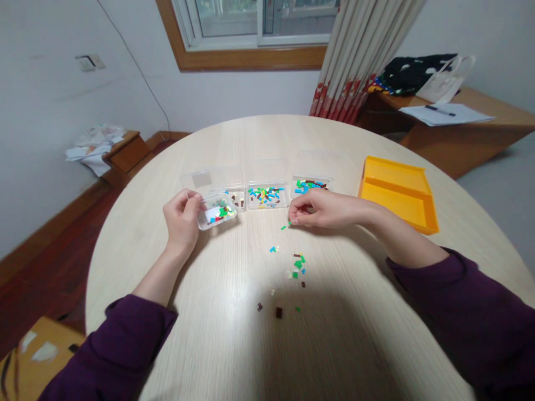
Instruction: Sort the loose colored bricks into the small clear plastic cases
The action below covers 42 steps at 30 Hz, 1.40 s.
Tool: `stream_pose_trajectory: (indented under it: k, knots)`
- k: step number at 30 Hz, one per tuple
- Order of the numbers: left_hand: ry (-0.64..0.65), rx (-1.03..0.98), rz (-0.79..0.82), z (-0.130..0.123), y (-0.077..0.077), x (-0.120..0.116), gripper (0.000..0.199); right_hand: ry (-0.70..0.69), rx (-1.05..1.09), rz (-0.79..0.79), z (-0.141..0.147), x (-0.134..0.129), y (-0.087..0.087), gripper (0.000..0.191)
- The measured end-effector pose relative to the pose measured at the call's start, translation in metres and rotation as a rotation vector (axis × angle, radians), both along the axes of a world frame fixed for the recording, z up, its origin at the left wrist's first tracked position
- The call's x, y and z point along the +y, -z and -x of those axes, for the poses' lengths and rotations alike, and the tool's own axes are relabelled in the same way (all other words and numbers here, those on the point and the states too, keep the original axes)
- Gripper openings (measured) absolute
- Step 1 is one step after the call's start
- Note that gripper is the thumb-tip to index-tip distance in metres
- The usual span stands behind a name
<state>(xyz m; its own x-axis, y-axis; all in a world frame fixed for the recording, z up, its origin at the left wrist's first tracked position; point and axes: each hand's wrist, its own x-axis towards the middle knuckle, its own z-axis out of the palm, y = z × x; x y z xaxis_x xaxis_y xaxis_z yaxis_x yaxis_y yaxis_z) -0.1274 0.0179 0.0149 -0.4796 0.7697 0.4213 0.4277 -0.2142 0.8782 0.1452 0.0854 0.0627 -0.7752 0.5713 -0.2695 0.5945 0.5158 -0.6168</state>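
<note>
My left hand grips the edge of a small clear plastic box, tilted above the table, with red, green, blue and pale toy bricks inside. My right hand is closed in a pinch at the tabletop, its fingertips on a tiny green brick. Just beside them lies another green brick. Loose bricks are scattered nearer me: a blue one, a green cluster and a dark brown one.
Behind my hands stand more clear boxes of mixed bricks: a middle box, a right box and a left one partly covered. A yellow tray sits at the right. The round table has a wall and window beyond.
</note>
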Motion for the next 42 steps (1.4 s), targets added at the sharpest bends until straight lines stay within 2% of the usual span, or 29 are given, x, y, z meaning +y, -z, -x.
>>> stream_pose_trajectory:
  k: [3,8,13,29,35,38,42]
  knots:
    - [-0.006,0.014,0.010,-0.001,-0.001,0.000,0.016,0.011,-0.004,-0.018,0.000,0.001,0.002,0.012]
    - [-0.012,0.010,0.005,0.000,0.000,0.000,0.015,-0.046,-0.027,0.013,0.005,-0.005,0.007,0.010]
    - [-0.005,-0.003,-0.008,0.001,0.000,0.000,0.015,-0.022,-0.020,-0.044,0.005,-0.002,0.010,0.010]
    - [-0.008,0.031,-0.002,0.002,0.000,0.001,0.015,0.030,0.024,-0.054,-0.005,0.004,0.002,0.011]
    - [-0.007,0.015,-0.022,0.003,0.002,0.001,0.015,-0.135,-0.121,0.027,-0.006,-0.004,-0.013,0.004]
    - [-0.008,0.005,-0.013,0.002,0.002,0.001,0.015,-0.210,-0.204,0.066,-0.001,-0.013,-0.019,0.009]
    - [-0.017,0.011,0.002,0.002,0.002,0.001,0.014,-0.259,-0.252,0.086,0.005,-0.020,-0.017,0.016]
